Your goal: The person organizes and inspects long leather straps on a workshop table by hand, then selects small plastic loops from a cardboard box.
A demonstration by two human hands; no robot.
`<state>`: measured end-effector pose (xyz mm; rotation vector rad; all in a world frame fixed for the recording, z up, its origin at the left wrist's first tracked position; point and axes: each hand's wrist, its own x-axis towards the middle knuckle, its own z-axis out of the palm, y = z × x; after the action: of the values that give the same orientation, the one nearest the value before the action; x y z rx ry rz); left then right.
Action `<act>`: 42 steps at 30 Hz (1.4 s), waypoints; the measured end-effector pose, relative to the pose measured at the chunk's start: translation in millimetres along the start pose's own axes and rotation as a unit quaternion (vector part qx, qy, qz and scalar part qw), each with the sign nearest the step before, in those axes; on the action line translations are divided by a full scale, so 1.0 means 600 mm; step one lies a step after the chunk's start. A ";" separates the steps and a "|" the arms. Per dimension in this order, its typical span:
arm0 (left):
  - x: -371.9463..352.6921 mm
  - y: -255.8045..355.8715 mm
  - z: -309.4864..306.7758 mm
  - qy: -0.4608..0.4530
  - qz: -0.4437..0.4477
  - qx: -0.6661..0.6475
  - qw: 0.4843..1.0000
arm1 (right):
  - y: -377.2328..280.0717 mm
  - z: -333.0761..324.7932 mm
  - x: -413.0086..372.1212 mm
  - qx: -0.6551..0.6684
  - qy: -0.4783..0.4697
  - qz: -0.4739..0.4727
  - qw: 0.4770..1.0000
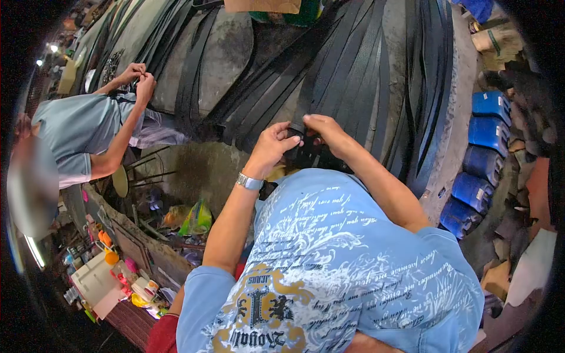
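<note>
Pinching the end of a black strap [298, 127], the fingers [289, 140] of the left hand [272, 146] were curled shut on it from the left, and the fingers [312, 120] of the right hand [325, 132] closed on the same end from the right. The held strap ran away up the grey desk [226, 53] among many other black straps [365, 70] laid side by side. A silver watch [249, 182] sat on the left wrist. Far to the left a co-worker's hands [139, 77] touched more straps, and blue canisters [485, 132] stood in a row at the right, beside the desk
</note>
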<state>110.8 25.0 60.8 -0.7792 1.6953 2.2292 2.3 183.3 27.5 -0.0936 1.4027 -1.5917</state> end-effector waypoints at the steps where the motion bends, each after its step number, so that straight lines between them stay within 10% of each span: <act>1: 0.005 -0.006 -0.011 -0.009 0.005 0.008 1.000 | -0.004 0.005 0.001 0.020 0.015 0.015 1.000; 14: 0.021 0.024 -0.127 -0.085 0.060 0.077 0.992 | 0.017 0.082 0.058 0.051 0.030 0.060 0.996; 18: -0.079 0.085 -0.205 -0.063 0.049 0.364 0.928 | -0.098 0.075 0.123 0.174 0.106 -0.049 0.978; 21: -0.152 -0.005 -0.362 -0.053 -0.091 0.291 0.951 | -0.145 0.005 0.218 0.287 0.184 -0.160 0.926; 26: -0.383 -0.209 -0.625 -0.049 -0.138 0.644 0.751 | -0.244 -0.116 0.257 0.252 0.224 -0.262 0.904; 32: -0.571 -0.370 -0.688 -0.058 -0.407 0.455 0.790 | -0.396 -0.053 0.118 0.111 0.350 -0.447 0.816; 36: -0.523 -0.412 -0.686 -0.070 -0.339 0.395 0.851 | -0.598 0.073 0.094 0.052 0.354 -0.581 0.731; 40: -0.345 -0.084 -0.541 0.043 -0.284 0.310 0.906 | -0.764 0.105 0.184 -0.106 0.360 -0.591 0.714; 42: -0.266 -0.039 -0.549 0.027 -0.113 0.245 0.963 | -0.785 0.131 0.221 -0.207 0.369 -0.573 0.702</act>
<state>343.6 -258.1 66.0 -0.8554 1.9548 1.5561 -298.4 -29.7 358.8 -0.8183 2.6377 -2.3946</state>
